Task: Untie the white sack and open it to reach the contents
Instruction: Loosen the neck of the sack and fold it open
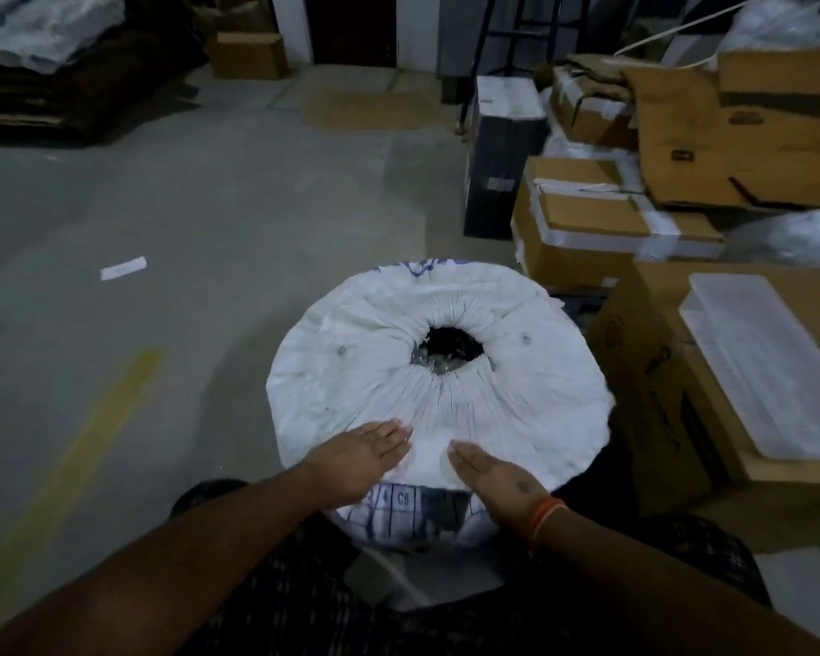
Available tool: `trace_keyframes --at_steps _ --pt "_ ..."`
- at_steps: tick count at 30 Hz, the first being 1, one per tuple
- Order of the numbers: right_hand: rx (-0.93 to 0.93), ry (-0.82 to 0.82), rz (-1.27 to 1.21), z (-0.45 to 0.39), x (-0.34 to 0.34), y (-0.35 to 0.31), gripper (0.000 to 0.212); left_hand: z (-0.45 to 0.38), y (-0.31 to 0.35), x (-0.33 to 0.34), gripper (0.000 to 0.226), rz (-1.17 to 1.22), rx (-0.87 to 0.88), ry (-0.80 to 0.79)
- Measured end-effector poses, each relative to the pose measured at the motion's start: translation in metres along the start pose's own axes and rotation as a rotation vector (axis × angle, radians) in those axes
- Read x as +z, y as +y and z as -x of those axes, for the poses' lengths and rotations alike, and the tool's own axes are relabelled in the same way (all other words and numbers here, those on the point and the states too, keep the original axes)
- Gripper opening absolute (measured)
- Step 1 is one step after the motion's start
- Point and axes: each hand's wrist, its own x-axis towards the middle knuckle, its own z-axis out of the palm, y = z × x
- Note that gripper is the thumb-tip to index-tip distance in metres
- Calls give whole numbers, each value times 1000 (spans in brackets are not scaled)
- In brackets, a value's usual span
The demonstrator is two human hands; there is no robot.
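Here, big white sack (439,371) with a round hole on top, shiny clear bits inside, left hand (358,459) and right hand (495,482) flat on it, fingers straight, holding nothing, cardboard boxes (588,229) nearby

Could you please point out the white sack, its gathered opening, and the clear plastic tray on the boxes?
white sack (351,390): head view, on the flat top cloth, left of the hole.
gathered opening (453,345): head view, on the dark hole at its middle.
clear plastic tray (768,362): head view, on its upturned base.
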Motion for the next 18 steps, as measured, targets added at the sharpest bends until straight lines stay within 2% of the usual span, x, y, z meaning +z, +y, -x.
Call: trace_keyframes --at_steps 2,4,6,8,9,12,13,14,16,18 --pt "-62 -133 -24 21 33 -22 64 22 12 14 63 2 152 -93" --pt "-26 -222 -207 33 68 -30 59 33 21 28 59 -47 236 -196" --pt "-5 -326 -318 27 57 -56 61 40 30 26 60 -29 209 -270" --pt "55 -429 -213 16 40 -71 59 45 34 24 61 8 149 -317" --pt "-32 -501 -89 17 33 -71 57 48 35 22 63 33 141 -333" --pt "-30 -547 -232 15 16 -61 74 54 31 10 74 200 125 -354" --pt "-34 -505 -306 12 8 -55 75 54 29 1 76 300 134 -340" --pt "-42 -398 -394 9 -5 -49 67 51 25 -8 77 425 133 -264" --pt "19 -92 -568 -6 -36 -34 36 42 18 -28 66 646 41 64" --pt "157 214 -674 -27 -65 -13 22 25 7 -48 43 765 -112 453"
